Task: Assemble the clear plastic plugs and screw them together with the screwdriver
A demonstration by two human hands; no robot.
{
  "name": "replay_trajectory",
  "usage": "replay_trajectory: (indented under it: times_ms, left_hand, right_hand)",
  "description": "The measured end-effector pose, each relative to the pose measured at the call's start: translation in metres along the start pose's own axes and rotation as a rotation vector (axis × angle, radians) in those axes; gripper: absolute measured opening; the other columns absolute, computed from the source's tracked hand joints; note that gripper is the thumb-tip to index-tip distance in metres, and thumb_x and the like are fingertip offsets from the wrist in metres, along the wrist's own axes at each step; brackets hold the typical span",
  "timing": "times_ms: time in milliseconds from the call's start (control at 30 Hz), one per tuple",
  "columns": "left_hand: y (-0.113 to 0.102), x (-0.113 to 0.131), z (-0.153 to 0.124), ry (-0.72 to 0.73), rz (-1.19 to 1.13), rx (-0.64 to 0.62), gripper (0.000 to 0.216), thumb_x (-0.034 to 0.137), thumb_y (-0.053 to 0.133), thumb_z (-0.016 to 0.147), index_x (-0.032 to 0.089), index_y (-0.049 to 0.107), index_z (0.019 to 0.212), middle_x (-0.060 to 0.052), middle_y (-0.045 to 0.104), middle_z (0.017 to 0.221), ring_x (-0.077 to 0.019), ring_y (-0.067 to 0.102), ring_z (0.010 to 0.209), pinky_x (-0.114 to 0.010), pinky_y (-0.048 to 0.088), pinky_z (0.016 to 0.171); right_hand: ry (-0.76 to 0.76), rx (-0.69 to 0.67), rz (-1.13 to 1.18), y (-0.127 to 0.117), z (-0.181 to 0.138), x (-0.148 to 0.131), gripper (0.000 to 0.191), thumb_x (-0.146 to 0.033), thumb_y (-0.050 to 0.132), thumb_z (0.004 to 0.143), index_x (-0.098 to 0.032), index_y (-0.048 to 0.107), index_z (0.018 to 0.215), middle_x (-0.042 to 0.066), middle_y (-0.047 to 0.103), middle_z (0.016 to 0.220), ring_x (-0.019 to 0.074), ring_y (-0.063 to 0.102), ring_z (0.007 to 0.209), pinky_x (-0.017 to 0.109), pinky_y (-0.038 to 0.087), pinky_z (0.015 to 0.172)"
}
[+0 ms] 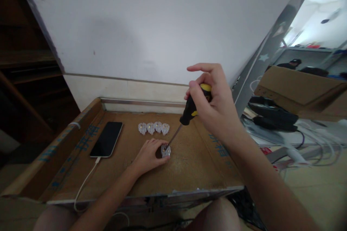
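My left hand [151,154] lies low on the cardboard-covered table and pinches a small clear plastic part [166,151] between thumb and fingers. Above it, my right hand [210,97] is wrapped round the black and yellow handle of a screwdriver [187,112], its index finger stretched out free of the handle. The shaft slants down to the left, and its tip meets the middle of the clear part. Just beyond my left hand stands a row of several similar clear plastic parts [150,128], side by side.
A phone [107,139] with a white cable [88,178] plugged in lies at the left of the cardboard sheet [189,166]. A white wall [151,36] rises behind the table. To the right are a cardboard box [300,90], black bags and tangled cables. A person [291,64] is far back.
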State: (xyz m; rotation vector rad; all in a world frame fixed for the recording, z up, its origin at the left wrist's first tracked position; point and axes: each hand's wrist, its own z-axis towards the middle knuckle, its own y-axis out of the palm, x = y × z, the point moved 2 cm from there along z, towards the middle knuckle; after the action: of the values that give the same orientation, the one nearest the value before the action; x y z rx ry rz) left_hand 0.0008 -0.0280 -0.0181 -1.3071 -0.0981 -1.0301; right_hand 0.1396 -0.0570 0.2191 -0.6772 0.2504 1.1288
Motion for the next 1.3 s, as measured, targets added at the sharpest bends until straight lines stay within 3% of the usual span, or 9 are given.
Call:
replay_trajectory:
  times_ms: [167,300,467,600,700,833,967,1100,1300]
  left_hand:
    - [0.001,-0.001,0.0,0.001,0.009,0.003,0.041,0.04,0.064,0.074,0.023,0.057,0.111,-0.004,0.064,0.105,-0.0238,0.056,0.099,-0.037,0.042,0.087]
    - [0.001,0.0,0.0,-0.001,0.01,0.01,0.04,0.039,0.064,0.074,0.022,0.058,0.109,-0.004,0.065,0.104,-0.0236,0.057,0.098,-0.037,0.042,0.088]
    - [0.001,0.0,0.001,0.008,0.008,0.007,0.039,0.04,0.065,0.074,0.022,0.058,0.108,-0.004,0.065,0.104,-0.0238,0.057,0.098,-0.036,0.042,0.087]
    - [0.0,0.001,0.001,0.01,-0.003,0.01,0.041,0.039,0.065,0.074,0.022,0.057,0.11,-0.004,0.064,0.106,-0.0239,0.056,0.099,-0.037,0.042,0.087]
    - [0.001,0.001,0.0,0.004,-0.02,0.014,0.04,0.034,0.065,0.073,0.022,0.057,0.11,-0.004,0.064,0.107,-0.0233,0.056,0.097,-0.037,0.042,0.086]
    - [0.003,0.001,0.0,-0.006,-0.041,0.036,0.037,0.027,0.065,0.072,0.022,0.057,0.107,-0.004,0.064,0.103,-0.0217,0.057,0.093,-0.035,0.043,0.084]
    - [0.004,-0.001,0.0,-0.007,-0.032,0.038,0.038,0.028,0.065,0.07,0.022,0.058,0.106,-0.004,0.064,0.098,-0.0218,0.058,0.09,-0.034,0.043,0.082]
    - [0.004,-0.001,0.0,0.0,-0.045,0.038,0.039,0.029,0.065,0.071,0.022,0.058,0.108,-0.003,0.064,0.099,-0.0218,0.058,0.091,-0.034,0.043,0.082]
    - [0.003,0.0,0.0,-0.001,-0.062,0.031,0.038,0.028,0.064,0.072,0.021,0.057,0.109,-0.004,0.064,0.101,-0.0218,0.058,0.094,-0.035,0.043,0.084]
  right_hand:
    - [0.178,-0.286,0.431,0.006,0.01,0.004,0.026,-0.047,0.05,0.084,-0.022,0.046,0.077,-0.01,0.039,0.045,0.0083,0.043,0.041,0.021,0.035,0.045]
    - [0.078,-0.082,-0.086,0.003,0.014,0.007,0.04,-0.053,0.048,0.084,-0.019,0.046,0.063,-0.003,0.047,0.059,0.0092,0.045,0.056,0.023,0.035,0.053]
    - [-0.068,0.037,-0.561,-0.002,0.003,-0.007,0.023,-0.021,0.044,0.088,-0.011,0.05,0.107,0.005,0.054,0.08,0.0147,0.051,0.068,0.029,0.037,0.061]
    - [-0.013,-0.131,-0.171,-0.006,0.004,-0.011,0.032,-0.012,0.044,0.084,-0.014,0.045,0.116,-0.001,0.052,0.072,0.0107,0.051,0.061,0.024,0.039,0.055]
    - [0.161,-0.201,0.209,-0.008,0.01,-0.006,0.012,-0.027,0.046,0.089,-0.02,0.055,0.093,-0.01,0.041,0.045,0.0074,0.044,0.042,0.023,0.042,0.056]
    - [0.237,-0.317,0.457,-0.003,0.013,0.0,0.027,-0.045,0.046,0.087,-0.02,0.055,0.084,-0.011,0.038,0.039,0.0074,0.041,0.036,0.025,0.044,0.054]
    - [0.109,-0.027,-0.056,-0.002,0.01,0.001,0.02,-0.04,0.05,0.086,-0.02,0.051,0.083,-0.001,0.056,0.07,0.011,0.055,0.06,0.025,0.039,0.055]
    - [0.001,0.095,-0.64,-0.004,0.006,-0.005,0.021,-0.037,0.045,0.089,-0.018,0.054,0.089,-0.001,0.05,0.06,0.0147,0.052,0.056,0.028,0.033,0.055]
    - [0.098,-0.157,0.051,-0.007,0.01,-0.005,0.022,-0.028,0.051,0.086,-0.022,0.046,0.108,-0.009,0.043,0.053,0.0105,0.05,0.051,0.025,0.041,0.057]
